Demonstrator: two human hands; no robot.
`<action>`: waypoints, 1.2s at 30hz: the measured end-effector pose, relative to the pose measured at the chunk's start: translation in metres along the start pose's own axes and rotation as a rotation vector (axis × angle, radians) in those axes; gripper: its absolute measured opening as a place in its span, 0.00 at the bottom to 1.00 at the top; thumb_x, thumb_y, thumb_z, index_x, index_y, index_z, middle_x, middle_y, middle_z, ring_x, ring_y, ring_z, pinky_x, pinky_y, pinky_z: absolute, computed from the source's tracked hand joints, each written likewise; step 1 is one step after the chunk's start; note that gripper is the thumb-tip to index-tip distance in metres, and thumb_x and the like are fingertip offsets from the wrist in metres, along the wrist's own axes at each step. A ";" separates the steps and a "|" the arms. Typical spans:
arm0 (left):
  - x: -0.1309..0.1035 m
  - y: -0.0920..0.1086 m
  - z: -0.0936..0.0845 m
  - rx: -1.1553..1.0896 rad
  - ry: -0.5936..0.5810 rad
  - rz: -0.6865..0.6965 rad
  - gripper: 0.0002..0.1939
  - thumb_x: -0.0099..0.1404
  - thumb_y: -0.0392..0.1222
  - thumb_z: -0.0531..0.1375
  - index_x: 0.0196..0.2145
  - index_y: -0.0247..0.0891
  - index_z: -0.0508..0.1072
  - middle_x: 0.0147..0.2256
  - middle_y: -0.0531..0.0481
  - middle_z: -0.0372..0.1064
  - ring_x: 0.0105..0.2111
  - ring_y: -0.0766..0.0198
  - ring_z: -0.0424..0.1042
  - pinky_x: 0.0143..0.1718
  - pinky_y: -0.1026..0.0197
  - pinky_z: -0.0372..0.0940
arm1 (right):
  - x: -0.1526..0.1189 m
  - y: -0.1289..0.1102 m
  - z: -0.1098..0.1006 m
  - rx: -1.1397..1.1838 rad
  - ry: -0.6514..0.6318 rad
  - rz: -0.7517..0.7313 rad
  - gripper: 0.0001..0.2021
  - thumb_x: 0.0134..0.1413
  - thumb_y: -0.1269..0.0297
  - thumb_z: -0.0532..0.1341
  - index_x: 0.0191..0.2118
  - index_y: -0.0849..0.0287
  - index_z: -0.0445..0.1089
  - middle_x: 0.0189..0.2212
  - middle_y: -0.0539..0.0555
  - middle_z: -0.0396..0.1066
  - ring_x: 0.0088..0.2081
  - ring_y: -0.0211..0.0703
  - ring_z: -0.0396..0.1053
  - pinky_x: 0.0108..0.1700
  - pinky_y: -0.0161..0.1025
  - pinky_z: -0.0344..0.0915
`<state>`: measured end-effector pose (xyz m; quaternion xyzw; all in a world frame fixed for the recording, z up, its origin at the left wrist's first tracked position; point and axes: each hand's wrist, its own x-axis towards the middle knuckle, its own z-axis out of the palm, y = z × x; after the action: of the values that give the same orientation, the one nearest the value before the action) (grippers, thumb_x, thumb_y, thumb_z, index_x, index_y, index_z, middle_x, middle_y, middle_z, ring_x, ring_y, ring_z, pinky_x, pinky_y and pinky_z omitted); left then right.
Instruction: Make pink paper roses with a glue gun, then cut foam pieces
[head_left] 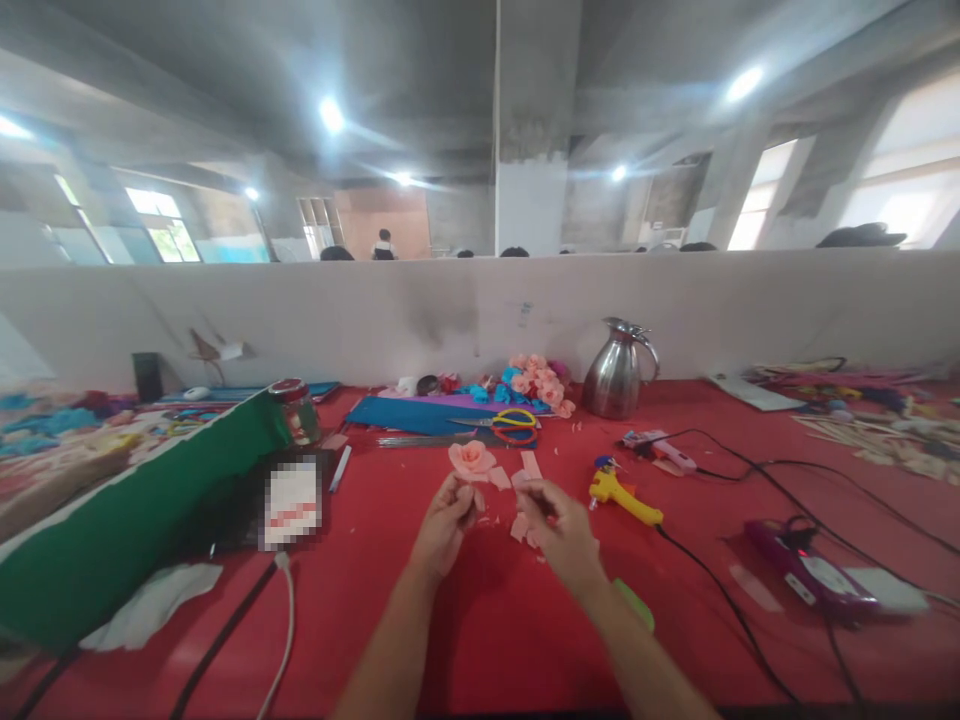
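Observation:
A pink paper rose [470, 458] stands just above the fingertips of my left hand [444, 528], whose thumb and fingers are closed on its base. A small pink petal hangs by those fingertips. To the right, my right hand [559, 530] is closed in a pinch at a pink paper petal [519, 478]; its fingers partly hide the piece. Between and behind the hands lie loose pink paper pieces [499, 479]. More cut pieces [520, 528] rest on the table under the right hand, partly covered by it.
Scissors [514, 426] lie on blue sheets [405, 415] beyond the hands. Finished pink flowers [544, 383] sit near a steel jug [616, 370]. A yellow glue gun [626, 497], power strip [810, 570] and cables are right. Left stand a glass jar [296, 412] and green board [150, 510].

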<state>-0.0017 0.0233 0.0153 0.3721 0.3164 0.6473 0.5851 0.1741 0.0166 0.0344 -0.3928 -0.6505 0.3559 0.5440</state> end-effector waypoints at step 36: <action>-0.005 -0.027 0.025 0.086 0.163 -0.047 0.15 0.50 0.48 0.65 0.26 0.36 0.65 0.17 0.58 0.61 0.14 0.76 0.51 0.16 0.70 0.43 | -0.024 0.012 -0.037 0.101 -0.064 0.214 0.14 0.43 0.50 0.64 0.27 0.57 0.67 0.19 0.49 0.66 0.19 0.36 0.61 0.21 0.34 0.60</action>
<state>0.0337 0.0211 0.0051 0.3354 0.3991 0.6473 0.5561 0.2149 0.0017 0.0192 -0.4205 -0.6031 0.4566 0.5010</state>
